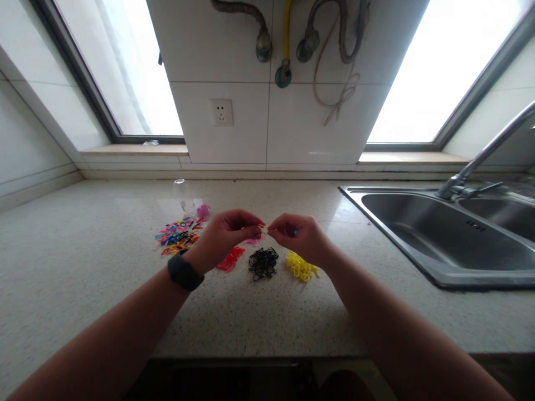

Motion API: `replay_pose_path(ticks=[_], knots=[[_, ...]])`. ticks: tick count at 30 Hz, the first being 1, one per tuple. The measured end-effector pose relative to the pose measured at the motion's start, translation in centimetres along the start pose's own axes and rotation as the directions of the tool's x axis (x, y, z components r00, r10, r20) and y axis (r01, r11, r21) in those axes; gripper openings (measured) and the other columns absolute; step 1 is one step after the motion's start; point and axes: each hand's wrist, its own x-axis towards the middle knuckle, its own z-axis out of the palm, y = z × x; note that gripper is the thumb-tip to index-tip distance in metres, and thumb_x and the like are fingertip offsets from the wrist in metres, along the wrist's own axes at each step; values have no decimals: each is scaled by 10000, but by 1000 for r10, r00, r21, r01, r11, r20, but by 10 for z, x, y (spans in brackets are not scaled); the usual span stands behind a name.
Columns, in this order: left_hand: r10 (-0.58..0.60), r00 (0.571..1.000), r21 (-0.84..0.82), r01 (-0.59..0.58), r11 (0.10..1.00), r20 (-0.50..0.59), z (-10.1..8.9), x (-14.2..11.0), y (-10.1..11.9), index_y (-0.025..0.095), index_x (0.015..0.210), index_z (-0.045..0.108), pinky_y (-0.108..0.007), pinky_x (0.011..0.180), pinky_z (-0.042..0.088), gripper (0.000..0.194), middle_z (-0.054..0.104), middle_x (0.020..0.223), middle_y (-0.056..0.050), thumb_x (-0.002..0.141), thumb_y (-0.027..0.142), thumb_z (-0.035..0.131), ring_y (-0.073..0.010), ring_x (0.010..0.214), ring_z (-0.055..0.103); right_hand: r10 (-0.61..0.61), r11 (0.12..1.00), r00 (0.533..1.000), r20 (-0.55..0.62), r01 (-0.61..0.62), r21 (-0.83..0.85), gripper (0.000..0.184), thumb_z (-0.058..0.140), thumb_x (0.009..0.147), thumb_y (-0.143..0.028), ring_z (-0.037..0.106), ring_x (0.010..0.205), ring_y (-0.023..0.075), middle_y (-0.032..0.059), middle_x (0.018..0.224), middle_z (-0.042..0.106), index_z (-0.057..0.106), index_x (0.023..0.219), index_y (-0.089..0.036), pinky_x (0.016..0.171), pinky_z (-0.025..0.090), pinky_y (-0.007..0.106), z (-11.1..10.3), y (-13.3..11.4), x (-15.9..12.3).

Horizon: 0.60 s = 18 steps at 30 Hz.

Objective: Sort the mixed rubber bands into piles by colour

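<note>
Above the counter my left hand (225,234) and my right hand (297,235) meet, fingertips nearly touching. Both pinch a small yellow rubber band (263,228) between them. A speck of blue (296,231) shows within the curled fingers of my right hand; what it is, I cannot make out. Below the hands lie separate heaps of small rubber bands: red (229,259), black (263,263) and yellow (301,267). Some pink bands (253,240) lie behind, partly covered by the hands. A mixed, many-coloured heap (178,235) spreads left of my left hand.
A clear plastic container (183,196) stands behind the mixed heap, beside a bright pink object (203,210). On the right is a steel sink (434,278) with a tap (455,184). A tiled wall with a socket (221,112) and hoses rises behind the counter (104,262).
</note>
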Motion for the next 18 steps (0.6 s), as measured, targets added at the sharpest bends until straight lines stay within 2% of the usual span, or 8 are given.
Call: replay_pose_path(ticks=[4,10,14,18], knots=[[3,999,-26,-4,1000,-40,-1,0,-1,151,950,699,-303,776,614,189,753,868,-47,792,227,770,-133,770,714,14,1000,998,-56,-13,11,172,703,829,-335,393,548,84,-22,618,551,723,843,-164,499,321,251,-6,-4,1],[19,995,-153,-34,988,-98,-1,-2,-1,173,899,649,-308,781,623,206,744,858,-28,770,238,796,-142,780,727,31,998,990,-140,-24,52,162,703,821,-334,406,553,85,-15,634,572,699,813,-172,499,327,258,-12,-6,4],[6,992,-200,-32,979,-129,1,-3,6,178,871,623,-273,679,631,242,735,844,-29,759,289,806,-152,739,736,33,998,990,-139,-24,63,157,704,820,-329,412,552,86,-11,638,586,694,813,-172,496,324,262,-13,-5,4],[-41,991,-361,-7,932,-125,8,-4,14,174,822,615,-180,579,593,269,712,760,3,709,271,839,-119,666,725,32,999,990,-136,-26,46,168,703,826,-337,422,555,87,-7,642,593,697,821,-170,498,325,263,-13,-4,5]])
